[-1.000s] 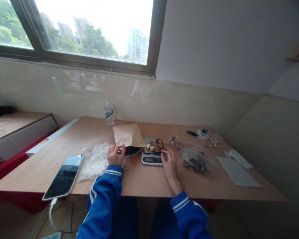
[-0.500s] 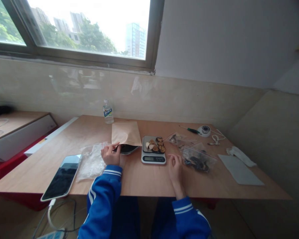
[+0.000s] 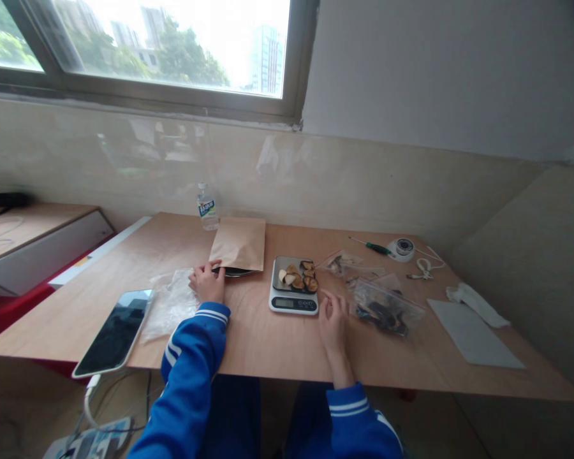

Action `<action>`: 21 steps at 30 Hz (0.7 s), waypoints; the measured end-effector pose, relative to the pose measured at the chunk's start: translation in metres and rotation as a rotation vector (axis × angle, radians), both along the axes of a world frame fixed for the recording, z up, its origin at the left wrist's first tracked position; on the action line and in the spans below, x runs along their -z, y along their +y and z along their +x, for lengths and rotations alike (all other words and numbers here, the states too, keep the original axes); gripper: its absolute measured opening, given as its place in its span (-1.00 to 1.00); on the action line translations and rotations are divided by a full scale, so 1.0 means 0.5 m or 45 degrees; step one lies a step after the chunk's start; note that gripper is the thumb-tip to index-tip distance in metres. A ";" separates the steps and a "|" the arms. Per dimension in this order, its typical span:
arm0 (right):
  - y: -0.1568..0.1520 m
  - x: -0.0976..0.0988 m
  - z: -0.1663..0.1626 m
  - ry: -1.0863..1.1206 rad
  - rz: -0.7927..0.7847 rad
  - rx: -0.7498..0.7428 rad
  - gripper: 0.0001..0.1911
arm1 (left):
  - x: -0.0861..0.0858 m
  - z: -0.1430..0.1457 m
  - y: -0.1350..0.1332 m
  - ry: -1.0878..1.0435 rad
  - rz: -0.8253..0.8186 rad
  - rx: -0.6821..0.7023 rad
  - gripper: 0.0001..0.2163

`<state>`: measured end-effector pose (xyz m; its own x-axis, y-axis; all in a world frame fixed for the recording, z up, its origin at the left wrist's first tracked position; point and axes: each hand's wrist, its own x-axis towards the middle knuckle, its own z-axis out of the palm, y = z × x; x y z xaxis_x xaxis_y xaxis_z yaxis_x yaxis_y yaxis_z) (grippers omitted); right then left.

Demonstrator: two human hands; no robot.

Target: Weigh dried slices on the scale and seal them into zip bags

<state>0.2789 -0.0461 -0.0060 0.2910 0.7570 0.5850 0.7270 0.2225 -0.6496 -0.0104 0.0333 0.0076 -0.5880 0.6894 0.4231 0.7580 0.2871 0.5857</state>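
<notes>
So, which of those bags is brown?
The paper bag at the left hand; the others, left and right of it, are clear plastic.

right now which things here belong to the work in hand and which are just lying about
Likely in the work: kraft paper bag, digital scale, dried slices, filled zip bag

Likely lying about: plastic bottle, green-handled screwdriver, dome camera, smartphone

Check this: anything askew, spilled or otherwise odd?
The phone at left overhangs the table at its near edge, a cable plugged into that end, so it looks precarious. Nothing looks spilled; dried slices sit on the scale.
</notes>
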 end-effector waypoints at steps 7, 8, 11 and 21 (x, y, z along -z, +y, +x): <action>0.021 0.032 -0.003 -0.293 -0.040 0.073 -0.58 | 0.012 0.000 -0.008 0.049 0.003 0.088 -0.73; 0.021 0.036 -0.004 -0.323 -0.056 0.065 -0.58 | 0.014 0.000 -0.009 0.057 0.008 0.109 -0.72; 0.020 0.042 -0.006 -0.371 -0.083 0.056 -0.58 | 0.017 0.000 -0.010 0.067 0.053 0.165 -0.73; 0.022 0.041 -0.005 -0.326 -0.036 0.106 -0.57 | -0.003 0.004 -0.084 0.009 0.392 0.088 -0.75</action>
